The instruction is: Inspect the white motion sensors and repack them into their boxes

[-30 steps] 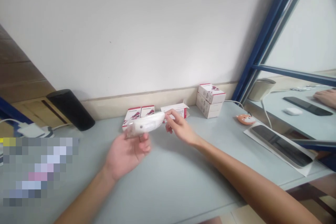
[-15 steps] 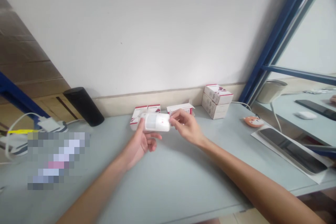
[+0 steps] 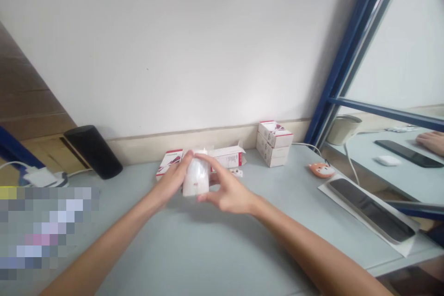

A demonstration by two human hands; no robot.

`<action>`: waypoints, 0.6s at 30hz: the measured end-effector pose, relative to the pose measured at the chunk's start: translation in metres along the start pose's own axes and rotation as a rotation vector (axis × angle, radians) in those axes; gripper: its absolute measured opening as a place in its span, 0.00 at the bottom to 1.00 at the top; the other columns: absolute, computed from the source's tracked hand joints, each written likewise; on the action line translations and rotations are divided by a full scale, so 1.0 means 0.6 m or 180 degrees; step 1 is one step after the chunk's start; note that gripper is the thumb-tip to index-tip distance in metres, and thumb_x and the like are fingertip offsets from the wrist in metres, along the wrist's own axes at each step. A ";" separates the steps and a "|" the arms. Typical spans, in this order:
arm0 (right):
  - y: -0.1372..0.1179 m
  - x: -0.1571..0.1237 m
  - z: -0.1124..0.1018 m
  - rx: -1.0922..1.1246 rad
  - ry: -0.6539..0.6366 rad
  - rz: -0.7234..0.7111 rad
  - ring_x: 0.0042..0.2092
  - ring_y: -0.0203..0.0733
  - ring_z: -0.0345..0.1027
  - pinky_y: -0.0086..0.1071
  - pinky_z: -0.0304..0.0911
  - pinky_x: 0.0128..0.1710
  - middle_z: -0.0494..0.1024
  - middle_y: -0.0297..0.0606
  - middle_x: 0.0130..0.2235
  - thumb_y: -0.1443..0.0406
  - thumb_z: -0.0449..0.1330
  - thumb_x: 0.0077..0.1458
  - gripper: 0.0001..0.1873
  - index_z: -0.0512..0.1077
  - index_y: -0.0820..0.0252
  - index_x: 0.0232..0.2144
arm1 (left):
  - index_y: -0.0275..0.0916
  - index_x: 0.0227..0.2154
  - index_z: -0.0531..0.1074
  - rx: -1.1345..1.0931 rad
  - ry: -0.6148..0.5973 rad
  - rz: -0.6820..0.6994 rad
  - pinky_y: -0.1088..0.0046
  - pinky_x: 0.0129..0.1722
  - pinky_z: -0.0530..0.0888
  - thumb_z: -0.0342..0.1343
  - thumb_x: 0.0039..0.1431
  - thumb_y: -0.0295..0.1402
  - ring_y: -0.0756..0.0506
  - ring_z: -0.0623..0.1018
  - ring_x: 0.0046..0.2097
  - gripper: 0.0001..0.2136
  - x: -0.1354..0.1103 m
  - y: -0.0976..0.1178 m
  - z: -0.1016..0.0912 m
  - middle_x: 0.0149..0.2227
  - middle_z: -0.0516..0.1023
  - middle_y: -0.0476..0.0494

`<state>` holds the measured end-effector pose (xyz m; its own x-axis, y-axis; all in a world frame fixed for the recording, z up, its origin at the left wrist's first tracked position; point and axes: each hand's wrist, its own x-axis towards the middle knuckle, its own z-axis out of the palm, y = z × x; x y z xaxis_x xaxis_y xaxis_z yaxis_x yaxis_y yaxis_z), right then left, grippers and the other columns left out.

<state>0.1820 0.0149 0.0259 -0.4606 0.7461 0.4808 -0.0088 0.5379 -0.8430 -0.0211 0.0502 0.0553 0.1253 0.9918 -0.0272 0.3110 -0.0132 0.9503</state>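
Note:
Between my two hands a white motion sensor (image 3: pixel 196 184) is held upright above the table, its surface slightly blurred and shiny. My left hand (image 3: pixel 170 179) is closed against its left side, with the fingertips near its top. My right hand (image 3: pixel 231 190) grips it from the right, fingers at the top and thumb at the lower edge. Behind the left hand lies a white and red box (image 3: pixel 169 163), partly hidden. Just behind the right hand is a similar box (image 3: pixel 227 156) with its end flap open, and a small white piece (image 3: pixel 237 173) in front of it.
Two stacked boxes (image 3: pixel 275 144) stand against the wall. At right are an orange animal-face case (image 3: pixel 321 169) and a long dark device (image 3: pixel 371 210) on white paper. A black cylinder (image 3: pixel 93 151) and a white plug (image 3: pixel 40 176) are at left. Beyond the blue frame (image 3: pixel 347 58), another person's hand (image 3: pixel 432 142) shows.
The motion sensor has turned from lying sideways to upright. My right hand has shifted from pinching its end to wrapping its side. The view has swung slightly right.

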 end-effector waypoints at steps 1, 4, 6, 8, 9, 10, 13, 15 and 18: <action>0.000 0.003 -0.007 -0.0092 0.0211 -0.0146 0.51 0.47 0.75 0.44 0.77 0.50 0.64 0.42 0.67 0.67 0.70 0.56 0.47 0.55 0.39 0.70 | 0.36 0.32 0.80 0.0133 -0.0049 0.0133 0.70 0.31 0.71 0.51 0.59 0.67 0.40 0.80 0.33 0.34 0.011 0.016 0.005 0.29 0.82 0.40; -0.007 0.012 -0.039 -0.0525 0.1186 -0.0632 0.55 0.48 0.73 0.41 0.79 0.48 0.64 0.41 0.66 0.69 0.65 0.59 0.39 0.61 0.38 0.68 | 0.37 0.42 0.80 -0.0019 -0.0246 0.0847 0.68 0.33 0.73 0.39 0.64 0.68 0.41 0.79 0.34 0.39 0.049 0.055 0.033 0.32 0.82 0.41; -0.015 0.015 -0.069 -0.0902 0.1922 -0.0880 0.56 0.48 0.72 0.42 0.80 0.48 0.62 0.42 0.66 0.69 0.63 0.61 0.38 0.60 0.37 0.68 | 0.39 0.51 0.77 0.0373 -0.0048 0.1430 0.66 0.38 0.76 0.36 0.69 0.63 0.40 0.80 0.39 0.36 0.075 0.062 0.065 0.38 0.82 0.40; -0.021 0.014 -0.102 -0.1318 0.2583 -0.1008 0.58 0.49 0.70 0.44 0.80 0.50 0.60 0.42 0.66 0.69 0.61 0.62 0.38 0.58 0.36 0.69 | 0.40 0.54 0.76 0.1647 0.0024 0.1989 0.61 0.52 0.74 0.45 0.71 0.55 0.38 0.79 0.52 0.26 0.102 0.053 0.103 0.50 0.81 0.37; -0.021 0.013 -0.116 -0.1498 0.2830 -0.1011 0.58 0.50 0.70 0.45 0.80 0.50 0.60 0.43 0.66 0.69 0.60 0.62 0.38 0.58 0.36 0.70 | 0.41 0.57 0.74 0.2368 -0.0098 0.2216 0.57 0.58 0.71 0.50 0.69 0.52 0.36 0.75 0.59 0.24 0.115 0.044 0.121 0.55 0.79 0.36; -0.019 0.011 -0.129 -0.1635 0.3023 -0.0984 0.57 0.50 0.70 0.46 0.80 0.50 0.60 0.43 0.66 0.69 0.60 0.62 0.39 0.57 0.36 0.70 | 0.42 0.60 0.73 0.2571 -0.0190 0.2239 0.54 0.61 0.68 0.57 0.66 0.48 0.33 0.73 0.61 0.24 0.127 0.036 0.138 0.58 0.78 0.35; -0.002 0.006 -0.154 -0.1807 0.3325 -0.0815 0.55 0.50 0.71 0.46 0.81 0.45 0.61 0.44 0.64 0.69 0.62 0.59 0.40 0.58 0.37 0.70 | 0.43 0.62 0.71 0.2755 -0.0266 0.2193 0.53 0.61 0.70 0.60 0.64 0.41 0.33 0.77 0.58 0.24 0.150 0.023 0.164 0.57 0.80 0.36; 0.012 0.005 -0.160 -0.1759 0.3384 -0.0702 0.54 0.50 0.71 0.45 0.81 0.45 0.62 0.45 0.63 0.69 0.62 0.59 0.39 0.59 0.39 0.69 | 0.42 0.64 0.69 0.2749 -0.0181 0.2197 0.56 0.60 0.71 0.55 0.69 0.42 0.34 0.78 0.58 0.23 0.145 0.028 0.155 0.58 0.79 0.36; 0.021 0.007 -0.154 -0.1517 0.3200 -0.0594 0.55 0.50 0.72 0.44 0.80 0.46 0.60 0.47 0.66 0.66 0.63 0.59 0.41 0.55 0.41 0.70 | 0.44 0.68 0.61 0.2583 0.0184 0.2067 0.58 0.58 0.74 0.48 0.72 0.49 0.35 0.77 0.62 0.27 0.100 0.039 0.112 0.64 0.75 0.38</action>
<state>0.2619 0.0609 0.0396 0.4381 0.5000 0.7471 0.4361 0.6085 -0.6630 0.0569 0.1010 0.0552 0.4564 0.7674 0.4502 0.7428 -0.6072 0.2820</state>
